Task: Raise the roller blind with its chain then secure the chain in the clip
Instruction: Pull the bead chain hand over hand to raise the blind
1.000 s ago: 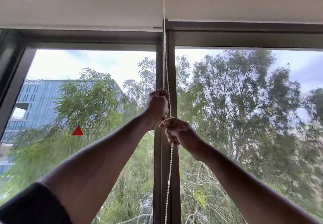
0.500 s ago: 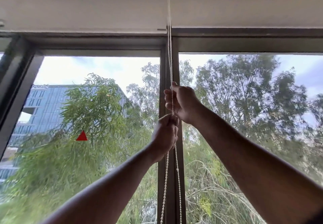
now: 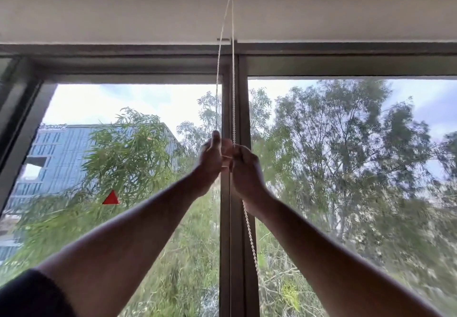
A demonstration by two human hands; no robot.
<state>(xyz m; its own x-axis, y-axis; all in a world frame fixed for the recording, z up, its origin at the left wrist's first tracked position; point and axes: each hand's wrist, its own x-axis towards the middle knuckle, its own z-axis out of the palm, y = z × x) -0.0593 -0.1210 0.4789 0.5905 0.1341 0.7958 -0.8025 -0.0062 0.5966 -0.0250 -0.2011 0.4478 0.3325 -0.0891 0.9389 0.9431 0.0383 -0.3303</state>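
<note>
Head view, looking up at a window. Nearest the camera, two bare forearms rise from the lower corners; a dark sleeve [image 3: 29, 294] covers the left upper arm. The arms converge on the central window mullion [image 3: 243, 242], the landmark used here. The left hand [image 3: 210, 158] lies just left of the mullion, thumb pointing up, fingers curled around the left strand of the bead chain [image 3: 233, 89]. The right hand [image 3: 243, 166] lies in front of the mullion, touching the left hand, and is closed on the right strand. Below the right wrist the chain hangs slack, crossing the mullion diagonally toward its right edge. Above the hands the two strands run up along the mullion, the left one leaning slightly away to its left, and meet at the top edge of the view. The roller blind [image 3: 111, 7] spans the band above the mullion's top end, with its bottom edge just above the window frame [image 3: 123, 66], so both panes are uncovered. Beyond the glass, left of the mullion, stand a red triangle marker [image 3: 111, 198], green foliage and a blue glazed building [image 3: 57, 158]; right of the mullion stand tall trees [image 3: 346, 156], motion-blurred, against a cloudy sky.
</note>
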